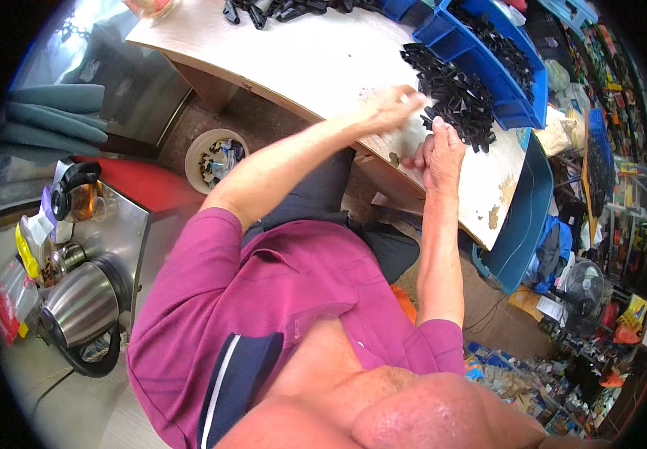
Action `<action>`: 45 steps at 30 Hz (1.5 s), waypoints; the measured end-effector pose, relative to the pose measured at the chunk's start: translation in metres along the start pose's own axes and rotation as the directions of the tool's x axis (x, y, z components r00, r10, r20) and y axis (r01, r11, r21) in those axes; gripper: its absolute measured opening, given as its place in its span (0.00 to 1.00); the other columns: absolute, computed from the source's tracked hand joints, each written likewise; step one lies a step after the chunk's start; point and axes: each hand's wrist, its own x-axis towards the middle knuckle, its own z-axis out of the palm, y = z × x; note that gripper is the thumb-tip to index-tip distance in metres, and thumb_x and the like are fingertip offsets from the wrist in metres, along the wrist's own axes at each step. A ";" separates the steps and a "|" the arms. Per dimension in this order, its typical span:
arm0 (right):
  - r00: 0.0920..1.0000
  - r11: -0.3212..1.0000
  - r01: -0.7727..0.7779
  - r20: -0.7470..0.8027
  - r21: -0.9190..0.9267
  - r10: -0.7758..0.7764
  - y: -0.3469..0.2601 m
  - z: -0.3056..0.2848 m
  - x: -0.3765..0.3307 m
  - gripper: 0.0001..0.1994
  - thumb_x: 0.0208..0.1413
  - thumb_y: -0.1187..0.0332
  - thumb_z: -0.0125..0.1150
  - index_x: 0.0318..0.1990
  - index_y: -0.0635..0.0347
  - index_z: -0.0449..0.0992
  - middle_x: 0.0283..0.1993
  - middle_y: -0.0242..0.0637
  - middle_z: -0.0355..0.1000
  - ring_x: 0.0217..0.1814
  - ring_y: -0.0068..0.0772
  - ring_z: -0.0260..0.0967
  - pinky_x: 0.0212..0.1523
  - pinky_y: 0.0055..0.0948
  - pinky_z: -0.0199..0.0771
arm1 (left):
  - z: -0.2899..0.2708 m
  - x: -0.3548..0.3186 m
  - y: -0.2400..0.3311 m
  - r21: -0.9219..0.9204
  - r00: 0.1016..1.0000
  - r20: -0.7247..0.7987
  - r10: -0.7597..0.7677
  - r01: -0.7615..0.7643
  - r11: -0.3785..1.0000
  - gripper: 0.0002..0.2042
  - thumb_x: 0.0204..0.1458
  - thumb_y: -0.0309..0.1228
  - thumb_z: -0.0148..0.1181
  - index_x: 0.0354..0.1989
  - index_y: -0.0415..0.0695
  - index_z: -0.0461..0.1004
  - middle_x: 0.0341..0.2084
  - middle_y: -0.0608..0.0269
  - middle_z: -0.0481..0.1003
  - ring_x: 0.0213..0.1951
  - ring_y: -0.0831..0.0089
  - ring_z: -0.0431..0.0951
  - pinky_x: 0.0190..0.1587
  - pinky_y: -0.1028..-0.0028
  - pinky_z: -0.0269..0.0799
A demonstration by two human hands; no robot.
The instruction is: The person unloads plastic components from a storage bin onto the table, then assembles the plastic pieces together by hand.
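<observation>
A steel kettle (pixel 84 303) is seen far left of the worktable (pixel 293 56), partly cut off by the dark rim of the view. Nearer the table, a round bucket (pixel 216 158) of scraps is set on the floor below its front edge. The left hand (pixel 392 107) is stretched over the tabletop toward the pile of black plastic parts (pixel 458 93); its fingertips blur — whether they pinch a part cannot be told. The right hand (pixel 441 153) is held at the table's front edge, fingers pressed together, anything held is hidden. Bare tabletop is left behind the hands. A blue bin (pixel 503 67) borders the pile on the right.
</observation>
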 end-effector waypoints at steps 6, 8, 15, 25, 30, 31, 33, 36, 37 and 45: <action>0.999 0.995 0.031 -0.025 0.090 -0.029 -0.001 0.008 -0.002 0.16 0.67 0.56 0.53 0.30 0.56 0.63 0.10 0.27 0.49 0.10 0.23 0.52 0.12 0.37 0.76 | -0.152 0.037 -0.060 0.723 0.676 -0.606 0.420 0.248 0.644 0.21 0.55 0.46 0.61 0.46 0.40 0.72 0.28 0.45 0.81 0.34 0.51 0.84 0.38 0.54 0.78; 0.999 0.996 0.024 -0.050 0.089 -0.020 -0.001 0.010 -0.001 0.16 0.67 0.57 0.53 0.30 0.56 0.62 0.10 0.27 0.49 0.10 0.23 0.52 0.12 0.37 0.76 | -0.170 0.039 -0.065 0.774 0.695 -0.563 0.448 0.253 0.580 0.19 0.56 0.44 0.59 0.41 0.38 0.74 0.26 0.48 0.81 0.34 0.52 0.84 0.38 0.55 0.77; 0.995 0.995 0.035 -0.092 0.092 -0.026 0.002 0.009 0.000 0.15 0.67 0.58 0.52 0.31 0.57 0.64 0.11 0.26 0.50 0.10 0.20 0.52 0.11 0.34 0.74 | -0.140 0.014 -0.051 0.872 0.726 -0.418 0.546 0.152 0.466 0.19 0.56 0.49 0.60 0.41 0.44 0.77 0.34 0.45 0.79 0.38 0.49 0.82 0.38 0.54 0.76; 0.990 0.995 0.039 -0.140 0.091 -0.026 0.002 0.015 0.000 0.16 0.68 0.59 0.51 0.29 0.56 0.64 0.11 0.26 0.50 0.10 0.21 0.51 0.11 0.34 0.73 | -0.091 -0.017 -0.047 0.849 0.764 -0.266 0.588 -0.104 0.519 0.12 0.56 0.35 0.59 0.46 0.44 0.77 0.39 0.54 0.78 0.44 0.53 0.77 0.49 0.58 0.72; 0.983 0.988 0.081 -0.174 0.129 -0.058 0.005 0.014 -0.002 0.15 0.66 0.61 0.51 0.29 0.60 0.66 0.11 0.27 0.54 0.09 0.21 0.55 0.11 0.34 0.76 | -0.090 -0.022 -0.055 0.885 0.716 -0.287 0.636 -0.056 0.462 0.12 0.56 0.34 0.59 0.45 0.43 0.76 0.38 0.52 0.79 0.43 0.50 0.77 0.47 0.58 0.71; 0.982 0.988 0.082 -0.180 0.128 -0.059 0.005 0.015 -0.002 0.15 0.66 0.61 0.51 0.29 0.60 0.66 0.11 0.27 0.54 0.09 0.21 0.55 0.11 0.34 0.76 | -0.088 -0.023 -0.055 0.841 0.735 -0.293 0.611 -0.106 0.530 0.12 0.56 0.35 0.59 0.45 0.43 0.76 0.37 0.51 0.80 0.42 0.50 0.77 0.46 0.57 0.71; 0.974 0.981 0.104 -0.217 0.161 -0.067 0.007 0.012 -0.001 0.15 0.66 0.60 0.51 0.30 0.61 0.66 0.12 0.27 0.54 0.09 0.21 0.55 0.12 0.35 0.76 | -0.066 -0.031 -0.040 0.745 0.777 -0.278 0.565 -0.197 0.637 0.12 0.58 0.35 0.59 0.45 0.41 0.75 0.33 0.51 0.79 0.38 0.54 0.78 0.43 0.60 0.72; 0.969 0.973 0.114 -0.239 0.199 -0.065 0.007 0.015 -0.003 0.15 0.66 0.59 0.52 0.30 0.60 0.66 0.12 0.27 0.54 0.10 0.22 0.54 0.12 0.36 0.76 | -0.035 -0.033 -0.037 0.274 0.804 -0.349 0.481 -0.404 0.873 0.12 0.62 0.36 0.58 0.45 0.38 0.74 0.29 0.58 0.77 0.31 0.71 0.74 0.36 0.70 0.71; 0.969 0.967 0.114 -0.241 0.229 -0.057 0.007 0.016 -0.004 0.15 0.66 0.59 0.52 0.30 0.59 0.66 0.13 0.27 0.54 0.10 0.23 0.54 0.12 0.37 0.76 | -0.022 -0.033 -0.036 0.031 0.899 -0.252 0.357 -0.361 0.932 0.12 0.62 0.36 0.57 0.44 0.38 0.74 0.28 0.62 0.76 0.30 0.76 0.72 0.34 0.71 0.70; 0.930 0.964 0.206 -0.340 0.171 -0.139 0.023 0.010 0.000 0.15 0.66 0.60 0.55 0.29 0.59 0.68 0.17 0.26 0.59 0.14 0.19 0.55 0.14 0.26 0.57 | 0.033 -0.022 -0.021 -0.166 0.930 -0.192 0.312 -0.344 0.924 0.12 0.63 0.37 0.56 0.40 0.40 0.76 0.22 0.74 0.69 0.24 0.85 0.65 0.26 0.80 0.63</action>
